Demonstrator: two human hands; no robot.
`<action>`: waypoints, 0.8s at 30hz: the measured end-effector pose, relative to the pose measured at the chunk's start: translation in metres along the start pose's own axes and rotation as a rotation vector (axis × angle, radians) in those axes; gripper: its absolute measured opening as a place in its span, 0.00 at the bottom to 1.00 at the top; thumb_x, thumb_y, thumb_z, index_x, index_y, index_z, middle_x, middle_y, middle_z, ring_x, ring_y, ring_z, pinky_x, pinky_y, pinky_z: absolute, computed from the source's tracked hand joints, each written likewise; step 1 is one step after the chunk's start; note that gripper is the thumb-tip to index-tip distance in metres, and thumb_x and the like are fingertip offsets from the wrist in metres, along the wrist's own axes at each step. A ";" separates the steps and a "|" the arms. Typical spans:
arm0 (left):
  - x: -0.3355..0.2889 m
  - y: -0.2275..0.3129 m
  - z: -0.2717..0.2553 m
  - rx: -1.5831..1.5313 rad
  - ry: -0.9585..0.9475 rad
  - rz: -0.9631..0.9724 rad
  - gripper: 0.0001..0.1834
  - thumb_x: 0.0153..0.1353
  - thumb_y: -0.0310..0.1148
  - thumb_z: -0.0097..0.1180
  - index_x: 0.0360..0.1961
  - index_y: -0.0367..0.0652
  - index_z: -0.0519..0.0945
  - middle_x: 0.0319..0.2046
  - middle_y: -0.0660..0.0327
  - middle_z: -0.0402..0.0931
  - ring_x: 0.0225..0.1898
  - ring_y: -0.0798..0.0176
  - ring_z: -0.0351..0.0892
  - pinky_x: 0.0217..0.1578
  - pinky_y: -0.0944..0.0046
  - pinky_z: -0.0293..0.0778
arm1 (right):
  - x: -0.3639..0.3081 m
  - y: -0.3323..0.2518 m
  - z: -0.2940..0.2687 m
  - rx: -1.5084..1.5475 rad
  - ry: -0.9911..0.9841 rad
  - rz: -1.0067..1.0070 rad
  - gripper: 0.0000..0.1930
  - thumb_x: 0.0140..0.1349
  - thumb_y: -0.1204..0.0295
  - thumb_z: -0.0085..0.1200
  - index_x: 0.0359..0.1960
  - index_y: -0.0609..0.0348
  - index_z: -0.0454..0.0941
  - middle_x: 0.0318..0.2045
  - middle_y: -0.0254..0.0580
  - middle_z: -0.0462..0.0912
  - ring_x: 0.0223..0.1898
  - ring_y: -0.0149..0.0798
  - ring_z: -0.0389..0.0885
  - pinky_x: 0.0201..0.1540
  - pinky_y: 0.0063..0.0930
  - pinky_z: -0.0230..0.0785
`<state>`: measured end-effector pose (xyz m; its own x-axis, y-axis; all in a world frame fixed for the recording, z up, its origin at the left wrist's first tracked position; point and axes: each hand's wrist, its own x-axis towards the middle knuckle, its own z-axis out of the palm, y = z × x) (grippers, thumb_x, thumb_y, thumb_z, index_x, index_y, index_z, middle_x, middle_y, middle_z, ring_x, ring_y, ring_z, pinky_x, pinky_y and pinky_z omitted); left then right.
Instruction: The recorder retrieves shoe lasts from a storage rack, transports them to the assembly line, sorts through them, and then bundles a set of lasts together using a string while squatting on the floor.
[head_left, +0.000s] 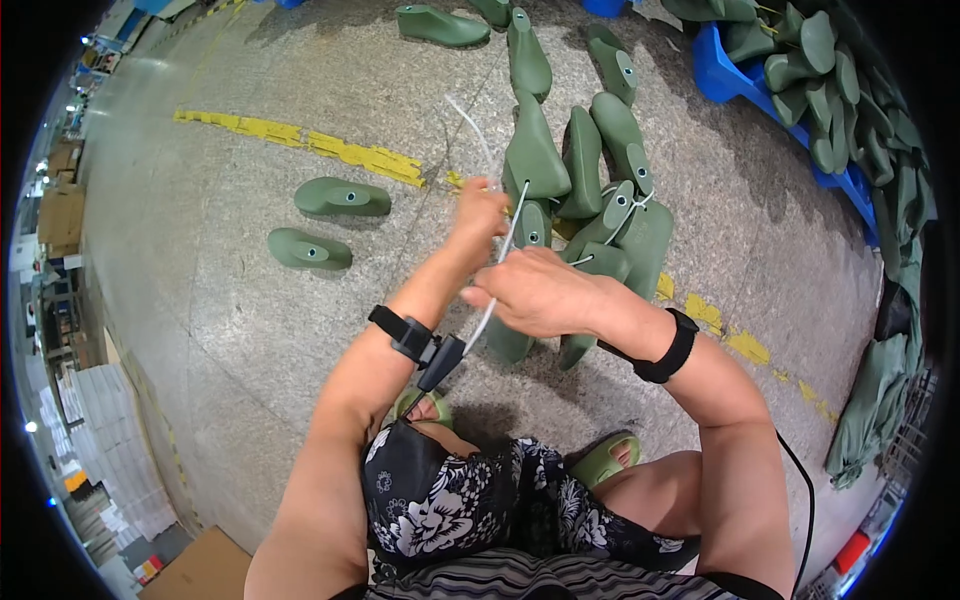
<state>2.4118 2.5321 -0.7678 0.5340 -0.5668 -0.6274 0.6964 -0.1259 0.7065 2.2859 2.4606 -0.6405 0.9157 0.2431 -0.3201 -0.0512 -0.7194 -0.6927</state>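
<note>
Several green shoe lasts [535,160] lie in a cluster on the floor in front of me. A white cord [518,212] comes out of a hole in the upper middle last and runs down to my right hand. My right hand [540,290] is closed over this cord, and a length hangs below the fingers toward my left wrist. Just beyond it, my left hand [482,212] is closed where another stretch of white cord curves up and away to the far side. Other lasts [620,215] at the right of the cluster have white cord tied through them.
Two more lasts [342,197] lie apart on the left. At the far right, a blue rack [725,70] bears a heap of green lasts. Worn yellow tape [340,150] crosses the floor. My feet in green sandals [607,458] stand close below the cluster.
</note>
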 end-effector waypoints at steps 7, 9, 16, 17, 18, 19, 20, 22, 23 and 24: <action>-0.022 -0.003 0.018 0.626 -0.383 0.589 0.20 0.57 0.30 0.52 0.51 0.37 0.71 0.32 0.60 0.69 0.34 0.65 0.71 0.34 0.69 0.70 | 0.001 0.010 -0.013 0.224 0.262 -0.140 0.21 0.67 0.62 0.41 0.26 0.71 0.74 0.21 0.61 0.74 0.30 0.61 0.76 0.37 0.48 0.67; -0.020 -0.007 0.017 0.453 -0.460 0.545 0.20 0.56 0.31 0.53 0.51 0.38 0.71 0.35 0.59 0.72 0.37 0.65 0.73 0.37 0.69 0.71 | 0.001 0.013 -0.019 0.270 0.238 -0.108 0.23 0.70 0.59 0.38 0.29 0.71 0.73 0.20 0.57 0.73 0.30 0.59 0.75 0.38 0.46 0.68; -0.008 0.007 0.007 0.923 -0.641 0.599 0.10 0.55 0.26 0.55 0.39 0.36 0.77 0.30 0.58 0.76 0.34 0.63 0.78 0.34 0.63 0.73 | -0.009 0.046 -0.057 0.582 0.129 0.269 0.31 0.51 0.77 0.45 0.61 0.65 0.57 0.26 0.45 0.81 0.20 0.33 0.77 0.21 0.26 0.70; -0.014 0.012 0.012 0.970 -0.589 0.638 0.07 0.54 0.24 0.54 0.35 0.35 0.78 0.28 0.57 0.75 0.32 0.61 0.77 0.32 0.63 0.73 | -0.006 0.073 -0.056 0.441 0.281 0.310 0.33 0.51 0.79 0.44 0.62 0.64 0.55 0.25 0.44 0.81 0.20 0.33 0.77 0.22 0.25 0.70; -0.017 0.015 0.017 1.014 -0.536 0.677 0.04 0.53 0.22 0.53 0.31 0.35 0.78 0.26 0.56 0.73 0.30 0.60 0.76 0.30 0.63 0.72 | -0.008 0.091 -0.051 0.446 0.468 0.317 0.31 0.51 0.82 0.41 0.61 0.64 0.56 0.28 0.45 0.81 0.22 0.32 0.77 0.24 0.25 0.70; -0.018 0.020 0.017 1.018 -0.535 0.677 0.04 0.53 0.22 0.53 0.31 0.35 0.78 0.26 0.56 0.73 0.30 0.60 0.76 0.30 0.63 0.72 | -0.005 0.103 -0.045 0.460 0.608 0.288 0.26 0.57 0.83 0.40 0.60 0.65 0.59 0.36 0.47 0.80 0.30 0.32 0.79 0.31 0.24 0.72; -0.019 0.026 0.018 1.137 -0.480 0.828 0.09 0.50 0.19 0.53 0.34 0.36 0.78 0.27 0.56 0.74 0.30 0.58 0.76 0.30 0.62 0.72 | 0.002 0.115 -0.038 0.462 0.611 0.287 0.26 0.57 0.83 0.40 0.60 0.65 0.59 0.36 0.47 0.80 0.30 0.32 0.79 0.31 0.24 0.72; -0.013 0.032 0.016 1.266 -0.416 0.975 0.15 0.47 0.16 0.52 0.38 0.37 0.78 0.28 0.55 0.74 0.29 0.57 0.76 0.30 0.62 0.72 | 0.021 0.123 -0.027 0.844 0.762 0.110 0.21 0.62 0.81 0.37 0.58 0.65 0.61 0.43 0.48 0.77 0.39 0.31 0.77 0.40 0.24 0.71; -0.008 0.032 0.017 1.360 -0.344 1.207 0.17 0.45 0.16 0.53 0.39 0.38 0.77 0.29 0.55 0.74 0.30 0.54 0.76 0.30 0.60 0.72 | 0.033 0.125 -0.022 0.891 0.780 0.001 0.17 0.66 0.79 0.36 0.56 0.65 0.65 0.47 0.46 0.76 0.44 0.33 0.75 0.47 0.25 0.69; -0.001 0.031 0.016 1.442 -0.267 1.442 0.19 0.44 0.17 0.53 0.41 0.39 0.77 0.29 0.54 0.73 0.31 0.51 0.75 0.31 0.58 0.72 | 0.045 0.131 -0.014 0.894 0.786 0.001 0.17 0.66 0.79 0.36 0.56 0.65 0.65 0.47 0.46 0.76 0.44 0.33 0.75 0.47 0.25 0.69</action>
<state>2.4255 2.5153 -0.7400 0.0742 -0.8858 0.4581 -0.9435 0.0864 0.3199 2.3263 2.3682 -0.7367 0.8929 -0.4472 -0.0529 -0.0265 0.0650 -0.9975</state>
